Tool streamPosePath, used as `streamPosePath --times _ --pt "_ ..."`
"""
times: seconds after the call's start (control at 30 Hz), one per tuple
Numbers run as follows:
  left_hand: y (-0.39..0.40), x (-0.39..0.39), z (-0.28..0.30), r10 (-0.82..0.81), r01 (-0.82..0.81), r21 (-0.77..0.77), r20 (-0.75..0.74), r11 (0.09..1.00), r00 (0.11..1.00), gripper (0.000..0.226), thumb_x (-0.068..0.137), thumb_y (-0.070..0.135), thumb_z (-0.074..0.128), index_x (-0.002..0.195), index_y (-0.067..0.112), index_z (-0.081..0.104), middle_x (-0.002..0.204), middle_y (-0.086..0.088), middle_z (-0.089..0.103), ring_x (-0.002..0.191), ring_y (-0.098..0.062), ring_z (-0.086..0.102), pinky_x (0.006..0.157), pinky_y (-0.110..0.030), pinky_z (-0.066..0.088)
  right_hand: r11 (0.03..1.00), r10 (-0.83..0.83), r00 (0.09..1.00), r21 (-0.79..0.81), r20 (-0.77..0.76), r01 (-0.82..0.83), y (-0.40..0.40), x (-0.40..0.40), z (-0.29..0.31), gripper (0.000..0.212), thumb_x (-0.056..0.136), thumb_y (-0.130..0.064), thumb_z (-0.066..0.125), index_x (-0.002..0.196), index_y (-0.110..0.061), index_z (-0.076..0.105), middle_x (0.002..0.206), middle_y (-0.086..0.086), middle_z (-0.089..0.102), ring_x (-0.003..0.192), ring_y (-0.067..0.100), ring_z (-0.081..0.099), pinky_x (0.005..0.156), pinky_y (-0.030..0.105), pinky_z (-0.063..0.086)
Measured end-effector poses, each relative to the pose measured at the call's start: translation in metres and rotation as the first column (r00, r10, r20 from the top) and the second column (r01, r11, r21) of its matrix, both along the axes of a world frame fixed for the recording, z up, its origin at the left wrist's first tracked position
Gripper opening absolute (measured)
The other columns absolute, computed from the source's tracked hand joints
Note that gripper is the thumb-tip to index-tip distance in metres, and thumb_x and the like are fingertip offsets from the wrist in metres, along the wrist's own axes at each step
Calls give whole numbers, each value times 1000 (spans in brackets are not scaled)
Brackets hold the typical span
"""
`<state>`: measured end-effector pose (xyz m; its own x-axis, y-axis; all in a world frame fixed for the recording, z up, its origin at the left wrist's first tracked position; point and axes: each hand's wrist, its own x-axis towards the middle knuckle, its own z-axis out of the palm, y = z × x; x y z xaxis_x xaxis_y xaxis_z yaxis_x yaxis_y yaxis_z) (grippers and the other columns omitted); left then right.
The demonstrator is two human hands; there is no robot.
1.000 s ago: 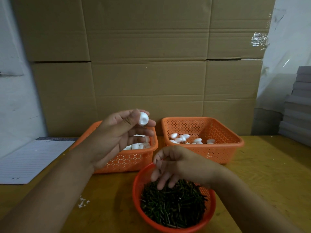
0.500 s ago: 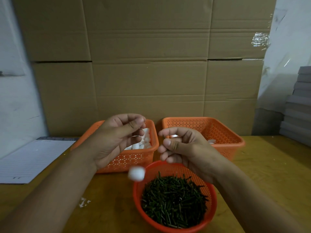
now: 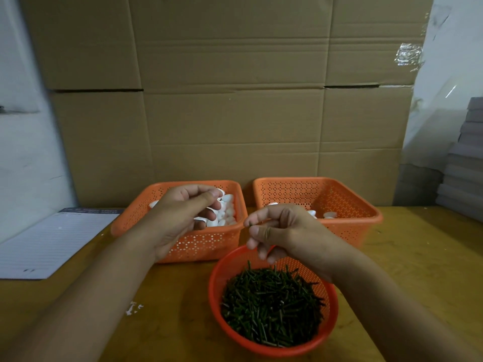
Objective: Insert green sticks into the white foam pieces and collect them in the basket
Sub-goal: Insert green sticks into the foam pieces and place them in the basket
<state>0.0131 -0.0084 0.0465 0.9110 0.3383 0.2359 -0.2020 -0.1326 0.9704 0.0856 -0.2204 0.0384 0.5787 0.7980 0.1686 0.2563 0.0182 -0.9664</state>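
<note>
My right hand (image 3: 285,231) pinches a thin green stick (image 3: 250,224) between thumb and forefinger, above the round orange bowl (image 3: 217,291) heaped with green sticks (image 3: 271,304). My left hand (image 3: 183,218) hovers over the left orange basket (image 3: 209,246) of white foam pieces (image 3: 228,207), its fingers curled with the thumb near the forefinger. Whether it holds a foam piece is hidden by the fingers. The right orange basket (image 3: 347,199) holds a few foam pieces (image 3: 329,214).
A lined paper pad (image 3: 52,241) lies on the wooden table (image 3: 423,257) at the left. White crumbs (image 3: 133,308) lie near my left forearm. A cardboard wall (image 3: 235,100) stands behind the baskets, and grey stacked sheets (image 3: 465,165) sit at the far right.
The foam ball my left hand held dropped and is out of sight; that hand moved back over the left basket. My right hand rose from the stick bowl with a stick.
</note>
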Motion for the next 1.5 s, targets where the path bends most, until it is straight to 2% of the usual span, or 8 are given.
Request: streamPosePath --times 0.27,0.63,0.87,1.17,1.23,1.3,1.4,1.5 --pt "6 1 2 15 -14 -56 21 998 1000 11 95 19 65 92 13 74 77 -1 70 62 -7 62 50 -19 47 999 16 1000 -51 4 -15 0 0 -2 15 101 -6 52 103 -11 66 78 4 71 63 12 64 56 22 53" --pt "18 3 0 109 -110 34 8 993 994 12 96 20 65 93 15 75 77 2 71 65 -7 63 56 -21 49 998 10 1000 -55 8 -9 0 1 -3 14 101 -6 53 103 -10 66 78 4 71 62 12 64 55 21 52" --pt "35 -1 4 140 -139 -33 34 990 990 17 98 16 61 90 19 76 78 1 71 65 -7 63 54 -19 50 998 6 1000 -57 18 -5 0 2 -5 14 101 -6 54 102 -11 66 79 5 71 63 13 64 55 22 52" --pt "37 1 2 112 -111 -20 30 994 993 23 97 17 63 82 24 79 78 1 72 65 -6 64 54 -19 51 998 9 1000 -57 25 -7 -1 2 -4 14 101 -7 54 102 -12 67 80 4 72 64 12 65 56 21 51" --pt "38 -1 5 136 -137 29 18 990 991 19 97 19 63 86 23 78 79 2 73 65 -6 64 55 -21 51 998 6 1000 -62 30 -4 -1 3 -5 14 101 -7 54 103 -12 67 81 4 72 65 13 65 57 22 52" --pt "44 -7 10 207 -204 170 3 964 978 12 97 19 64 92 23 75 78 4 74 63 -4 63 58 -23 49 998 5 999 -66 33 -2 -1 3 -5 14 101 -7 54 102 -12 67 80 4 72 65 13 65 57 22 53" --pt "58 -25 23 350 -327 393 14 860 937 9 95 17 64 95 22 72 74 6 74 56 -3 61 55 -22 47 998 -1 999 -61 34 3 -1 3 -4 14 100 -6 54 103 -11 67 80 5 72 64 13 64 55 21 52" --pt "69 -49 31 453 -340 587 -52 735 890 8 94 19 66 91 21 73 81 1 74 67 -12 66 57 -26 51 998 -1 999 -63 38 3 0 2 -4 14 101 -7 54 104 -10 66 80 4 72 64 11 64 55 21 51"
